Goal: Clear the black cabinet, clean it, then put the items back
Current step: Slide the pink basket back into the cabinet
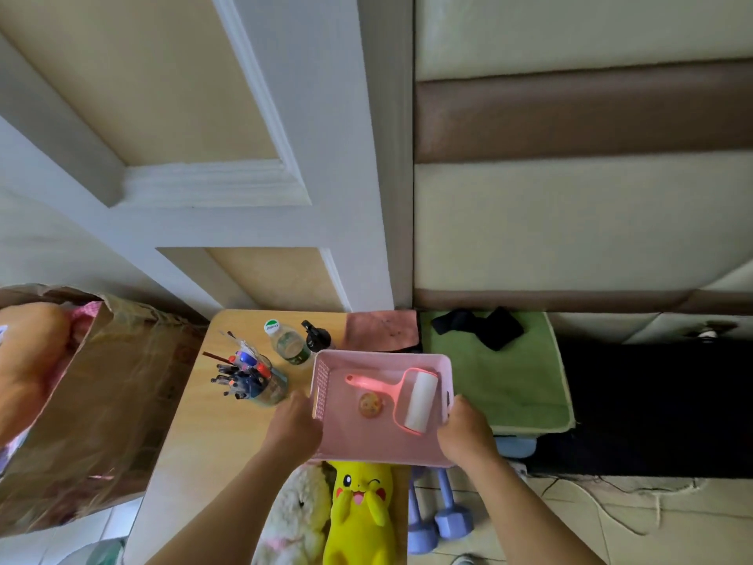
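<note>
Where the wooden tabletop [195,442] ends at far left, a cardboard box [102,401] is seen just beside it. On the tabletop's far half, a clear cup of pens [252,381], a water bottle [287,344] with a white-green cap and a black spray bottle [315,336] are lined up, with a brownish-pink cloth [381,330] at the back right corner.

Left hand [293,432]: clamped on the left wall of the pink basket [346,442], fingers wrapped round its edge, tips mostly hidden.

Basket: rectangular, pale pink plastic, lattice holes in the left wall, open top. It is located over the tabletop's right edge, overlapping the green towel [509,373]. Whether it rests on anything cannot be told. Inside, a pink-handled lint roller [419,399] and a small round yellowish item [370,404] are seen.

Right hand [466,432]: clamped on the right wall, fingers curled over the rim.

Below the basket, a white plush [297,511], a yellow plush [358,507] and purple dumbbells [440,515] are seen. Further right, the towel is spread on the black cabinet [652,401], with a black cloth [478,328] on top.
</note>
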`<state>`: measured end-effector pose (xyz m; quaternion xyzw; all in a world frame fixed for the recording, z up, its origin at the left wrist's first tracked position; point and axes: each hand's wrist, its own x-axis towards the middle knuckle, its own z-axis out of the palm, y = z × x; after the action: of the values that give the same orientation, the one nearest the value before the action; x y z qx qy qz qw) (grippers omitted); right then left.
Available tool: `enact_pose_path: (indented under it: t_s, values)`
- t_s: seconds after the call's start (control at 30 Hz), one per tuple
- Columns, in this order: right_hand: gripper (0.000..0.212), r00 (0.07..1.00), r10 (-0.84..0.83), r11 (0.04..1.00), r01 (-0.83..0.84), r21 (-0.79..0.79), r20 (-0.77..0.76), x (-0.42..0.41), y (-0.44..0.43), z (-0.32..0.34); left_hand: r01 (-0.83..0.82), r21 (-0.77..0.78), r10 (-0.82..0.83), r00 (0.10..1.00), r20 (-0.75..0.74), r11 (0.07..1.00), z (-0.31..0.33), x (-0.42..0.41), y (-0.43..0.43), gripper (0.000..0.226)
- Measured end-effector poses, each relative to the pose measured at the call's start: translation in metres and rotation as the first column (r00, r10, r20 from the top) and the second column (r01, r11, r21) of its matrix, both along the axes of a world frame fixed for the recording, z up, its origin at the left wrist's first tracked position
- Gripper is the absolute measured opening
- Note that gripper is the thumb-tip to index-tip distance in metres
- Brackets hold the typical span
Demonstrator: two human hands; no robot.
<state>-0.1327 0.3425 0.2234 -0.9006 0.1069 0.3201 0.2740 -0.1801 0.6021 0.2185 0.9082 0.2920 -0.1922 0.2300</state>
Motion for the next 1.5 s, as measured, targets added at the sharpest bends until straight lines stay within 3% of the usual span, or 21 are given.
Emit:
enact_pose_path:
  t_s: [0.3,0.6,0.8,0.93,1.1,1.3,1.5]
  values:
    - [0.028,0.983,-0.130,0.992,0.128,0.019,0.129,-0.024,-0.132,0.084,0.149,-0.024,-0.143,0.978,0.152,0.989,0.084,0.007,-0.121,0.007]
    - [0.002,0.934,-0.295,0.952,0.306,-0.023,0.202,-0.106,-0.260,0.129,0.345,-0.050,-0.333,0.930,0.157,0.937,0.125,-0.046,-0.254,0.013]
    - [0.017,0.900,-0.387,0.917,0.399,-0.022,0.203,-0.182,-0.296,0.139,0.428,-0.043,-0.411,0.888,0.204,0.903,0.135,-0.092,-0.296,0.012]
    - [0.021,0.904,-0.383,0.917,0.397,-0.040,0.193,-0.225,-0.321,0.145,0.456,-0.028,-0.440,0.871,0.217,0.890,0.137,-0.129,-0.316,0.022]
    - [0.018,0.918,-0.343,0.935,0.355,-0.026,0.197,-0.251,-0.347,0.143,0.425,-0.039,-0.412,0.892,0.184,0.904,0.140,-0.167,-0.340,0.006]
    - [0.018,0.961,-0.204,0.975,0.217,-0.055,0.185,-0.241,-0.397,0.114,0.402,-0.044,-0.392,0.908,0.146,0.915,0.126,-0.165,-0.387,0.007]
    - [0.030,0.986,-0.107,0.989,0.119,-0.088,0.131,-0.203,-0.483,0.049,0.189,-0.077,-0.183,0.980,0.081,0.979,0.062,-0.139,-0.483,0.013]
